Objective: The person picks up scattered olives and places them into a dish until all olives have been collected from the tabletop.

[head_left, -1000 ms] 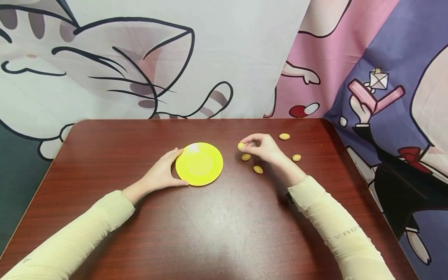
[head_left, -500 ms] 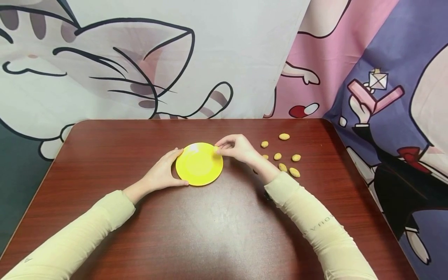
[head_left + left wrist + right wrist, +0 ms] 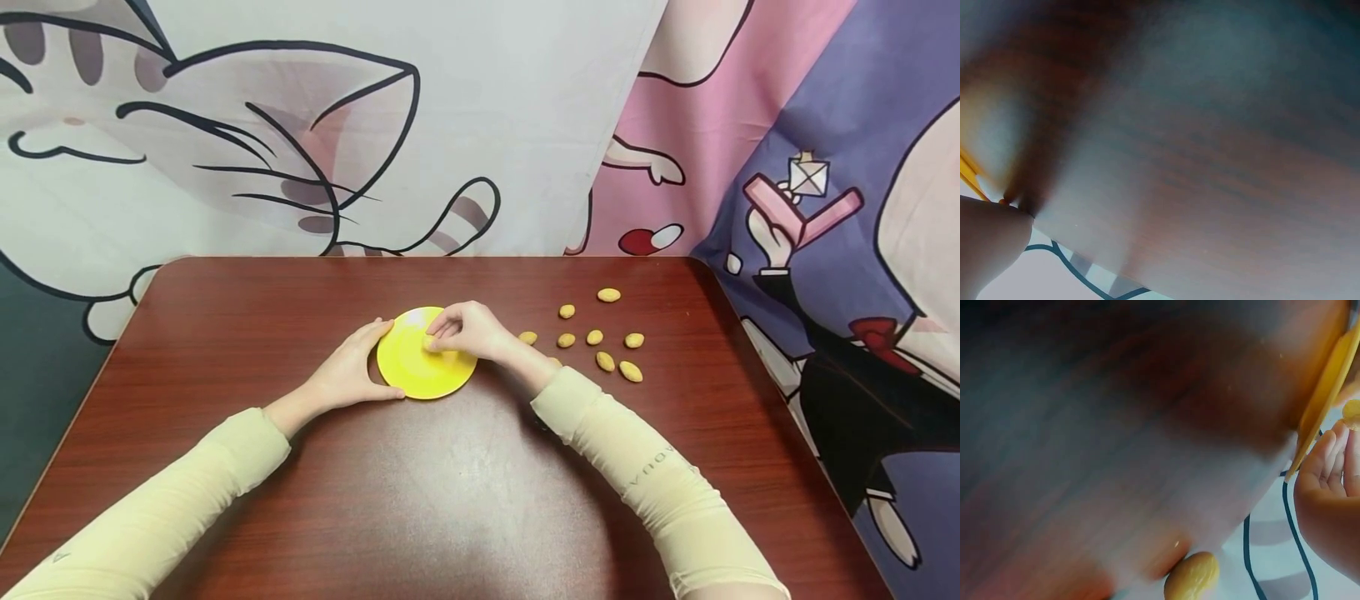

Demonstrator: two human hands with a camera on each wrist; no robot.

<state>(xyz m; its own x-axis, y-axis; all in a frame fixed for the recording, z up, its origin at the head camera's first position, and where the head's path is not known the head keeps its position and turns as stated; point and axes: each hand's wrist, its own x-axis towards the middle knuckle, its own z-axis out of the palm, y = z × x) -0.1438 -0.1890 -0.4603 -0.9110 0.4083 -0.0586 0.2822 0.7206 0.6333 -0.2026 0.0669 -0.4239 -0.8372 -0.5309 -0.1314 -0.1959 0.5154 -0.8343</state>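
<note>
Table (image 3: 352,500) below: left hand (image 3: 347,368) grips plate (image 3: 417,372); right hand (image 3: 474,332) pinches yellow piece (image 3: 428,342), partly hidden.

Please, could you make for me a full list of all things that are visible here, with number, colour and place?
Table: one, dark reddish brown, under everything else listed except the backdrop.
Plate: one, bright yellow, on the table, left of the loose pieces.
Loose pieces: nine visible, yellow, small and oval, on the table's right half; the right arm partly covers one and may hide more.
Held piece: one, yellow, over the plate.
Backdrop: cloth, number unclear, white, pink and blue with cartoon prints, behind and right of the table.
Sleeves: two, pale yellow, one on each arm.
Left hand: one, at the plate's left rim.
Right hand: one, over the plate, pinching the held piece.
</note>
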